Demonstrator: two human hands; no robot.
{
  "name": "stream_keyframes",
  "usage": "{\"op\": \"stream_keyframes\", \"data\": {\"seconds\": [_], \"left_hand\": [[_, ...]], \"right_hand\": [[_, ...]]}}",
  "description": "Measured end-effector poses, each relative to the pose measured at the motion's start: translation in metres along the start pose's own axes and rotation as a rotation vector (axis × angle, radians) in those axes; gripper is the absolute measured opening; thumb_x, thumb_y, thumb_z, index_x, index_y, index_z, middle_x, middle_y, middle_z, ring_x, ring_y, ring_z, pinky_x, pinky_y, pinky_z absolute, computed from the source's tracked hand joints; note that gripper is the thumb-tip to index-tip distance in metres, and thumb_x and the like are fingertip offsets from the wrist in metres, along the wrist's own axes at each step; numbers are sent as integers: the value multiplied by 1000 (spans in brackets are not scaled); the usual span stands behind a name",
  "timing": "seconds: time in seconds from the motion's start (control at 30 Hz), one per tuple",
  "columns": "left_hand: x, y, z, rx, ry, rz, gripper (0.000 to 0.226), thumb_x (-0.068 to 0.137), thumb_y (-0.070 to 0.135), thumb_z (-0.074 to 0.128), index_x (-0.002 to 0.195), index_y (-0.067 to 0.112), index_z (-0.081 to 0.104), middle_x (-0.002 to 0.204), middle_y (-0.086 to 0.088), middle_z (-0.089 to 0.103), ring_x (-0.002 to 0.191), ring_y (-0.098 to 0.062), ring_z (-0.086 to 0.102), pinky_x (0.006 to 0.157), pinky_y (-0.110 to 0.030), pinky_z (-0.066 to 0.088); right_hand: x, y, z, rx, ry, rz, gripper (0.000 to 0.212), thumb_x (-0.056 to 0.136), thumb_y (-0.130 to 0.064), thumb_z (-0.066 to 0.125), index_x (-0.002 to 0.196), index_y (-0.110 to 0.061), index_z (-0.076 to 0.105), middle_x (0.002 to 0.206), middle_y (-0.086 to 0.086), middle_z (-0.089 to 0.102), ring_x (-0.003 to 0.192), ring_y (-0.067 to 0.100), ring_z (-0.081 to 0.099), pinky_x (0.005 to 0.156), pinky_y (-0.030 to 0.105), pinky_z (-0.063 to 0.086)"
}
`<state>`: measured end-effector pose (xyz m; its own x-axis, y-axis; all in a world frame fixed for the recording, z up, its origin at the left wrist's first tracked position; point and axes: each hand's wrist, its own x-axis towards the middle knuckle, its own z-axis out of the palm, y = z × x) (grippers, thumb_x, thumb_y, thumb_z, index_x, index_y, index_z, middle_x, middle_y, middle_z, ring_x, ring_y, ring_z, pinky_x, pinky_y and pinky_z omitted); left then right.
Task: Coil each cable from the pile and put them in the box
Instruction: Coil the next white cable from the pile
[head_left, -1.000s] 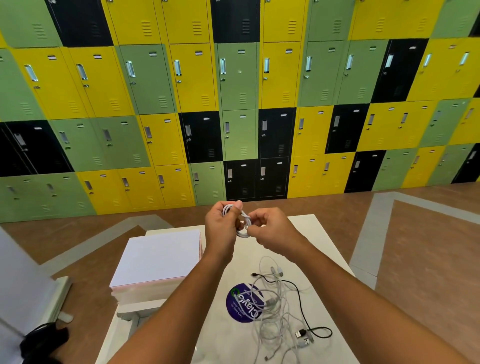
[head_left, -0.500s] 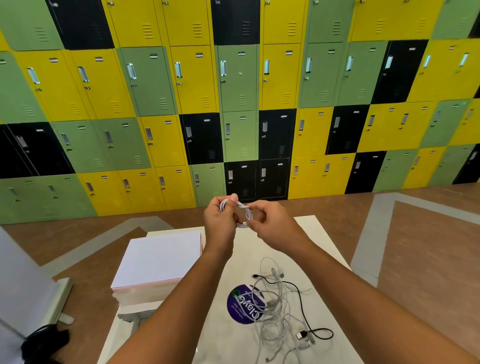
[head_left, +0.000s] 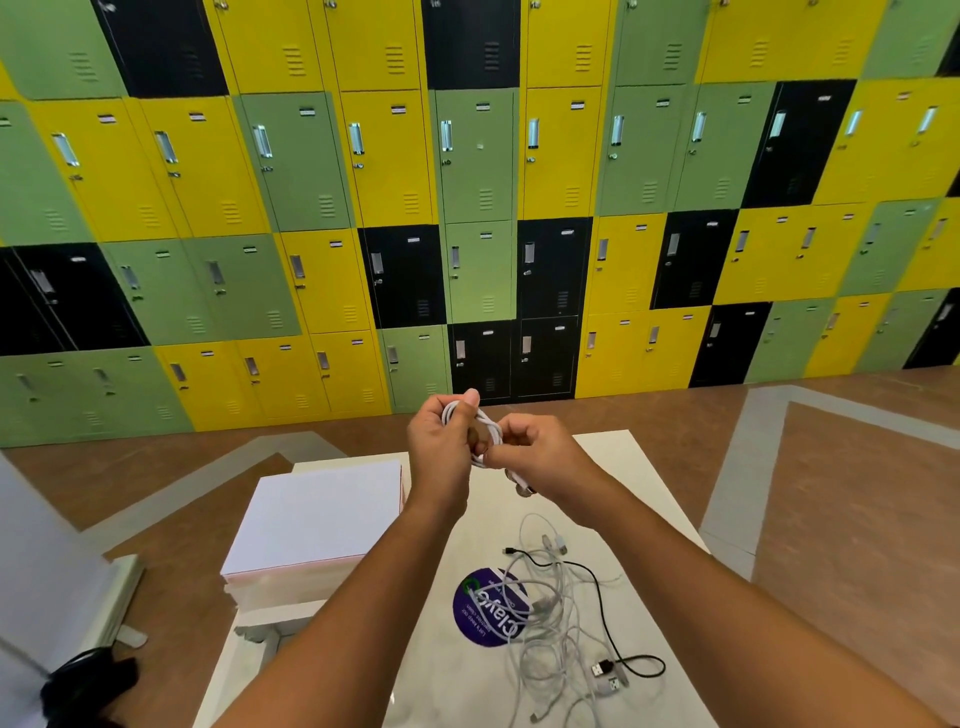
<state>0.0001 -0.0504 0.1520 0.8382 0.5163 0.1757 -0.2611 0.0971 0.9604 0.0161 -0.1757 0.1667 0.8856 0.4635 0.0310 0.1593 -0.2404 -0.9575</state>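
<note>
Both hands are closed on the same little white cable (head_left: 483, 431), held up in the air above the far end of the table (head_left: 649, 499). Left hand (head_left: 441, 441) has the coiled loops pinched, thumb on top pressing the bundle down against its fingers. Right hand (head_left: 540, 457) is curled in tight just beside it, fingertips nipping the cable where it comes off the coil, and a short bit of the loose end with a plug pokes out under that hand. The two hands are basically touching, with the coil bridging them.

Rest of the pile of cables (head_left: 550, 613) is lying loose on the table closer to the camera, under the right forearm. Mostly thin white ones all tangled together, plus one black cable (head_left: 613, 618) looping out to the right side with its USB plug near the bottom of the tangle. Part of the pile is draped over a round purple sticker (head_left: 483, 608) on the tabletop.

White box (head_left: 317, 519) sits on the left part of the table, just left of the left forearm, closed flat top facing up. It's apart from the pile, with the arm between them.

Behind all this there's a wall of yellow, green and black lockers (head_left: 478, 208), and brown floor (head_left: 857, 519) with grey stripes around the table.
</note>
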Motion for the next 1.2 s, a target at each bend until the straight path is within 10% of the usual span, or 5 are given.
{"op": "stream_keyframes", "data": {"seconds": [0.7, 0.9, 1.2], "left_hand": [[6, 6, -11, -147, -223, -324, 24, 106, 11, 45, 114, 7, 67, 74, -7, 61, 63, -13, 57, 63, -33, 49], [3, 8, -10, 113, -228, -130, 5, 95, 21, 68, 95, 18, 72, 89, -7, 69, 81, -25, 66, 65, -33, 56], [10, -3, -12, -39, -101, -195, 12, 96, 22, 66, 103, 13, 69, 103, -15, 71, 93, -33, 70, 74, -44, 60]], "right_hand": [[10, 2, -29, -34, 152, -58, 13, 94, -9, 67, 104, -10, 74, 76, 10, 71, 61, 15, 67, 60, 27, 58], [11, 6, -26, -81, 175, -112, 11, 93, -12, 69, 102, -11, 76, 76, 6, 74, 69, 20, 72, 65, 31, 62], [12, 9, -27, -509, 249, -265, 14, 92, -24, 70, 103, -21, 79, 88, -2, 52, 79, 8, 50, 63, 20, 37]]}}
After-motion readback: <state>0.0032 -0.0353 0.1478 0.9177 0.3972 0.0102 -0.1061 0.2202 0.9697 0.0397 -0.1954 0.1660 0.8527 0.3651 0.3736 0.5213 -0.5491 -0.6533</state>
